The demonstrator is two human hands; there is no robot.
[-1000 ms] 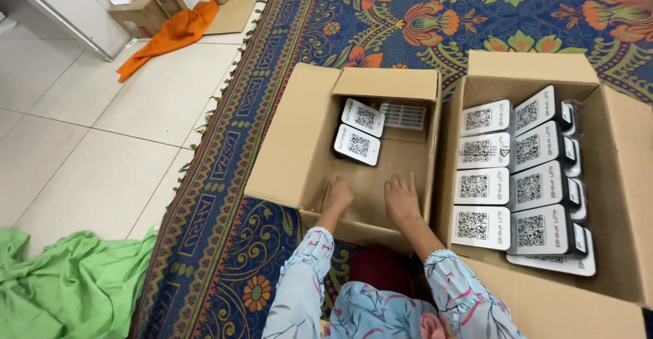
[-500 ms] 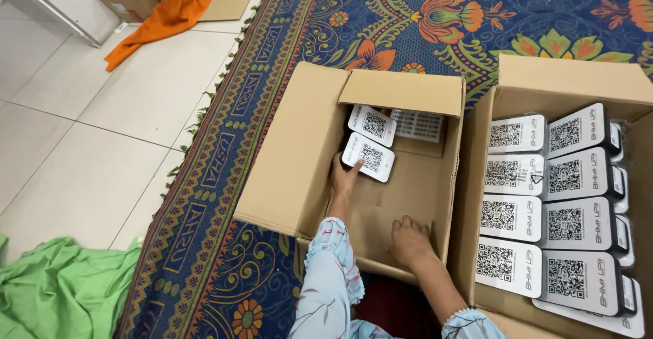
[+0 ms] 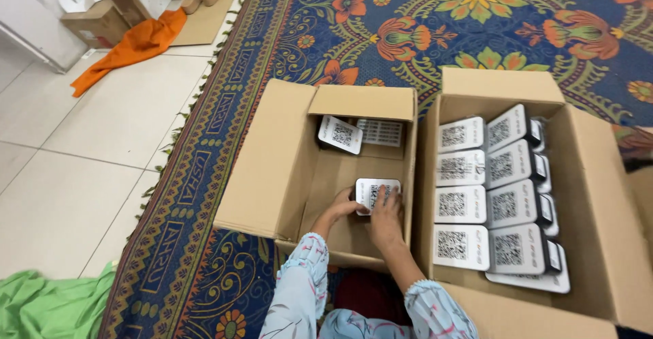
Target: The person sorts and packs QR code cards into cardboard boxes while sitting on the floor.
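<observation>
An open cardboard box [image 3: 265,176] lies on the patterned carpet in front of me. Inside it, near the front right corner, both hands hold one small white device with a square code panel [image 3: 376,189]. My left hand [image 3: 340,208] grips its left side and my right hand [image 3: 386,218] lies over its lower right part. A second white device [image 3: 340,134] leans at the back of the same box, next to a striped sheet [image 3: 381,132].
A second open cardboard box [image 3: 598,196] on the right is packed with several white devices in rows [image 3: 500,199]. An orange cloth [image 3: 136,45] and small cardboard pieces lie on the tiled floor at far left. A green cloth [image 3: 47,308] is at bottom left.
My left hand took one white device from the back of the left box and brought it toward the front right corner. My right hand moved up onto it. The camera view shifted.
</observation>
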